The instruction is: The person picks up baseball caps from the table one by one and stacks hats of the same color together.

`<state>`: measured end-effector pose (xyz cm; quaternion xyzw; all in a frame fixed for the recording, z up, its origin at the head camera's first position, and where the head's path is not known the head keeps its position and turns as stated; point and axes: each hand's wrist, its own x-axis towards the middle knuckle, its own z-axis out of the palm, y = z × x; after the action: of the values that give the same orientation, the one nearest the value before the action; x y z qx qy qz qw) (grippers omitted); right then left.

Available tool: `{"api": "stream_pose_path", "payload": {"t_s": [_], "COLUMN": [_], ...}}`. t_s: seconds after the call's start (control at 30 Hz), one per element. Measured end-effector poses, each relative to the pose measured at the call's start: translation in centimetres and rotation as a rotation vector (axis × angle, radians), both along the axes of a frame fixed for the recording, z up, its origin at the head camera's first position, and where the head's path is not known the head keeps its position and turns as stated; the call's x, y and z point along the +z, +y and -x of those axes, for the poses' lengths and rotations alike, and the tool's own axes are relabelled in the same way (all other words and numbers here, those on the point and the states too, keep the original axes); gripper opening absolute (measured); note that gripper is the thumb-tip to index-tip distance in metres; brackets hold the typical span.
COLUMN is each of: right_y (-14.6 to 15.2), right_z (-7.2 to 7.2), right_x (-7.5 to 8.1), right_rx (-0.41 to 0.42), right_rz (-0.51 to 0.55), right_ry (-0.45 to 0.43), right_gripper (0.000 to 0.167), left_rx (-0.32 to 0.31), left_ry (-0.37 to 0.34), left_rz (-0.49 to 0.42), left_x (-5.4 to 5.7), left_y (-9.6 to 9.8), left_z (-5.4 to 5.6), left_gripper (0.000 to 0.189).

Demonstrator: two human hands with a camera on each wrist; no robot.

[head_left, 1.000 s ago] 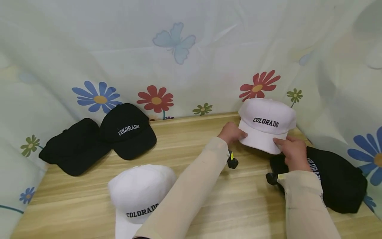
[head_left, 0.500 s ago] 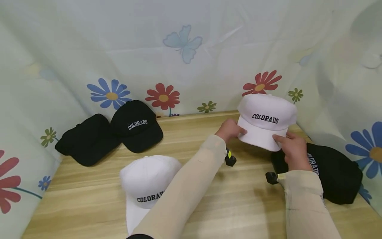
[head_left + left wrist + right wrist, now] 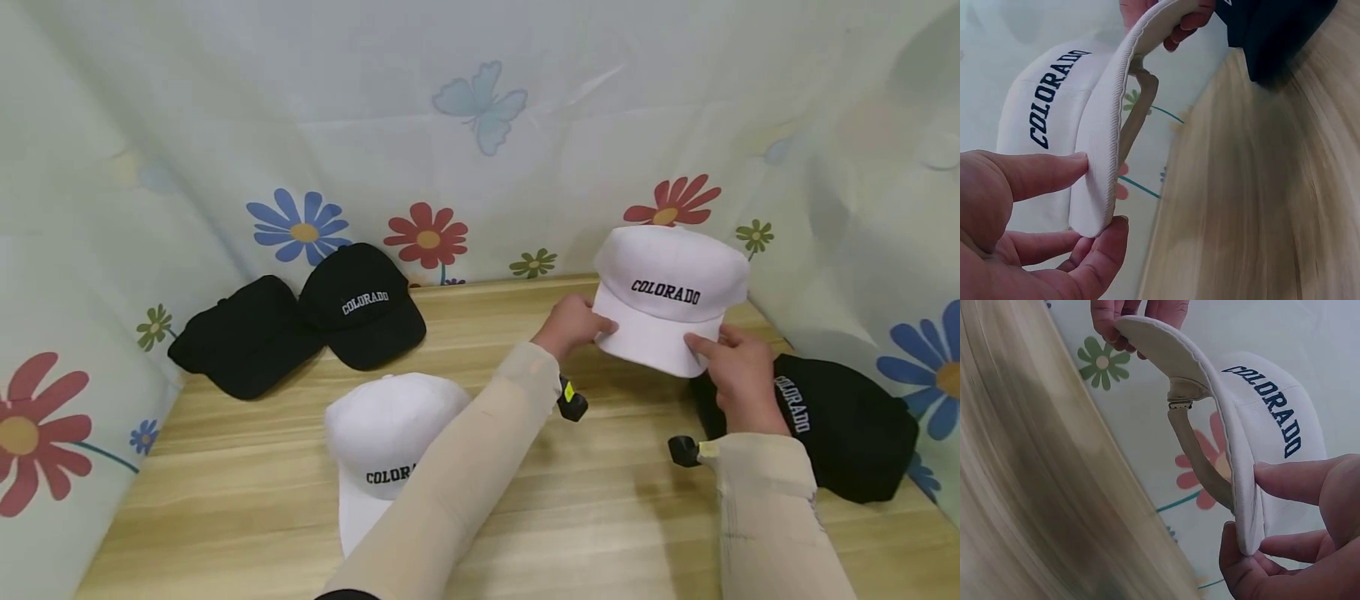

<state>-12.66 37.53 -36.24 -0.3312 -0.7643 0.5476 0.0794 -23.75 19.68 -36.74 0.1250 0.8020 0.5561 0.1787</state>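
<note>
Left hand [image 3: 570, 326] and right hand [image 3: 741, 375] pinched a white, curved-brim fabric cap [image 3: 670, 304] at both brim edges, thumbs over curled fingers — for balance, we judged — its lettered crown just beyond the fingertips.

A small work corner, screened off by a curtain [image 3: 360, 75]; whether it belongs to a home, a shop or a workshop cannot be told. The curtain is pale and creased, closes in the back, left and right of the desk [image 3: 585, 508], and carries a printed butterfly [image 3: 483, 106] and flowers [image 3: 427, 239]. The desk has a wood-grain top that meets the curtain at the back. Several matching caps [image 3: 362, 312], black or white, suggest a staged spot.
</note>
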Motion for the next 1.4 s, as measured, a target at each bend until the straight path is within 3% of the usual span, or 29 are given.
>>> {"api": "stream_pose_path", "payload": {"t_s": [0.47, 0.87, 1.2, 1.4], "right_y": [-3.4, -5.8, -7.3, -8.4], "right_z": [-0.5, -0.9, -1.6, -1.6], "right_x": [1.5, 2.1, 2.3, 2.5], "right_rx": [0.058, 0.090, 0.188, 0.233], "right_rz": [-0.091, -0.067, -0.091, -0.096], "right_ry": [0.057, 0.116, 0.123, 0.148], "right_gripper": [0.068, 0.069, 0.074, 0.074], "left_rx": [0.013, 0.045, 0.085, 0.115], "left_ry": [0.034, 0.097, 0.091, 0.129], "left_rz": [-0.111, -0.061, -0.014, 0.000], "left_x": [1.0, 1.8, 1.8, 1.9], "left_y": [-4.5, -7.6, -10.2, -11.6], "left_z": [-2.0, -3.2, -4.3, -4.8], "left_gripper": [0.019, 0.026, 0.039, 0.046]}}
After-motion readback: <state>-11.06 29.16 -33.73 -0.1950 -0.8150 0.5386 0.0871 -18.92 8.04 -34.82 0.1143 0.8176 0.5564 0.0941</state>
